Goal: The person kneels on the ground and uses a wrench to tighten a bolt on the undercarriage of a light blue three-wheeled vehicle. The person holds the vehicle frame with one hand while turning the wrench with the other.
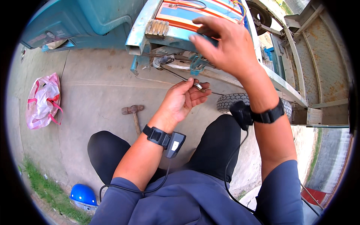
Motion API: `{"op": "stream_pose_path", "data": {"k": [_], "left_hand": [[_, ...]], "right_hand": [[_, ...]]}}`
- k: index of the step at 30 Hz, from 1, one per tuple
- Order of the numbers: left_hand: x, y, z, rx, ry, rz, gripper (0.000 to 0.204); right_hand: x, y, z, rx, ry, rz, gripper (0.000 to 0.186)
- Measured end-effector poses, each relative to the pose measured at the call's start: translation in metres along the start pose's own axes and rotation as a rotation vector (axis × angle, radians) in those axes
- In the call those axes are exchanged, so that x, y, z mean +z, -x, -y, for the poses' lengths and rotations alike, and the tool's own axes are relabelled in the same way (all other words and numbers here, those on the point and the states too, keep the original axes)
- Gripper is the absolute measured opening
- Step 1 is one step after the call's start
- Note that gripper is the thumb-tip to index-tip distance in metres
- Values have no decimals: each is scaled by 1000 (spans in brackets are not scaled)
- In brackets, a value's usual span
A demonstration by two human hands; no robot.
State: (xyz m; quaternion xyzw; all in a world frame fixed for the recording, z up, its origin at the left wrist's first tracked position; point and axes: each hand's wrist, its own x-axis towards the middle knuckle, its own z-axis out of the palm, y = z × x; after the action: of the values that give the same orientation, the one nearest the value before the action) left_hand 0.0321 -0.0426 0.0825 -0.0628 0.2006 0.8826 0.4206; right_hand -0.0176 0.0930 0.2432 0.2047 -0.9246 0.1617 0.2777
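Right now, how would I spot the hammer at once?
Start at the blue vehicle frame, then the concrete floor before it. The hammer lies there, between the pink bag and the left hand. Unlike that bag, it has a rusty head and wooden handle.

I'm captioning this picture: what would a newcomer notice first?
Probably the right hand, raised before the blue metal frame, and the left hand lower down, holding a small metal piece. Then come the bright blue helmet at lower left and the pink-and-white bag at far left.
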Motion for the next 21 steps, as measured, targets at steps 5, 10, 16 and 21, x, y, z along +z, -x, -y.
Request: {"op": "stream_pose_path", "data": {"k": [5, 10, 16, 21], "left_hand": [[-3, -1, 2, 16, -31, -1, 30], [1, 1, 3, 26, -47, 10, 32], [5, 4, 2, 28, -60, 2, 34], [2, 3, 1, 20, -55, 10, 34]], "right_hand": [[-16, 44, 7, -99, 130, 183, 78], [0, 56, 8, -97, 244, 154, 97], [7, 60, 9, -81, 318, 136, 101], [13, 62, 8, -104, 358, 119, 103]]}}
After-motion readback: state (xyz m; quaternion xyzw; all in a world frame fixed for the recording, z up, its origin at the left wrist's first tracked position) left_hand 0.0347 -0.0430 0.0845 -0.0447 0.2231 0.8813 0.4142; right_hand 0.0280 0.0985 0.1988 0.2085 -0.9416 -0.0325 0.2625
